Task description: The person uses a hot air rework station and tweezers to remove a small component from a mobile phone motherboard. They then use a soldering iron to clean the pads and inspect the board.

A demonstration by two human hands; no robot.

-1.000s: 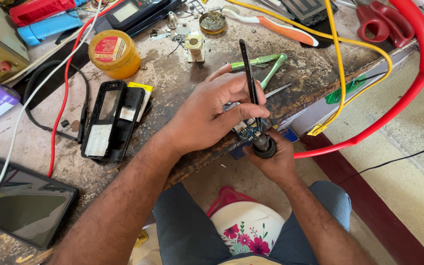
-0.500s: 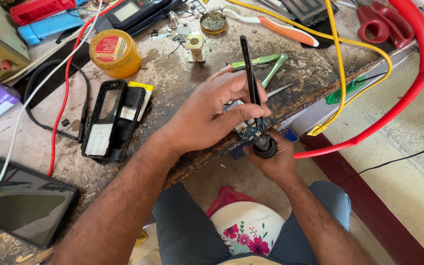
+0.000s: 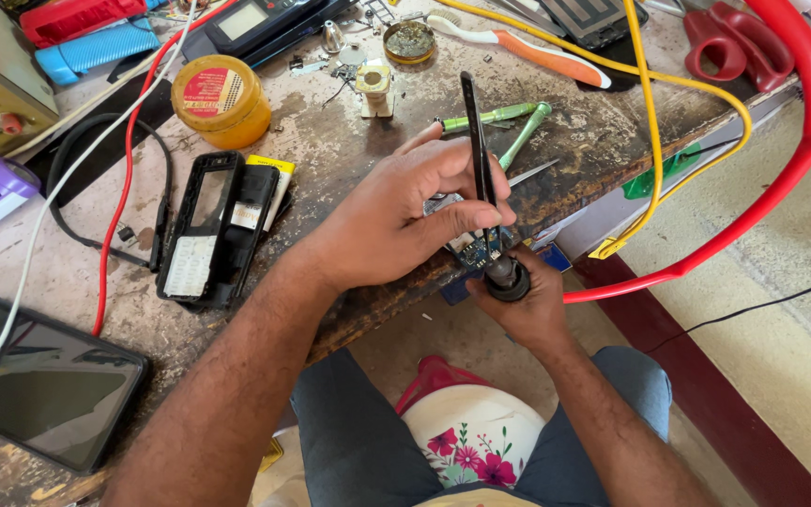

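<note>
- Head view: the left hand [image 3: 396, 221] has its grip pinched on a slim black tool [image 3: 477, 160]. The tool's long axis runs almost straight away from the person, and its lower tip sits on a small blue circuit board [image 3: 473, 248] at the near edge of the bench [image 3: 330, 169].
- The right hand [image 3: 518, 300], below that edge, is curled around a round black part [image 3: 507, 279] just under the board, touching it. Its grip is closed there, though how much of the board it holds is hidden.
- The bench top is worn, stained wood. A hollow black phone housing [image 3: 213, 225] lies left of the left hand, and two green-handled screwdrivers [image 3: 509, 122] lie just beyond it.
- A glossy red cable [image 3: 800, 141] arcs along the right edge.
</note>
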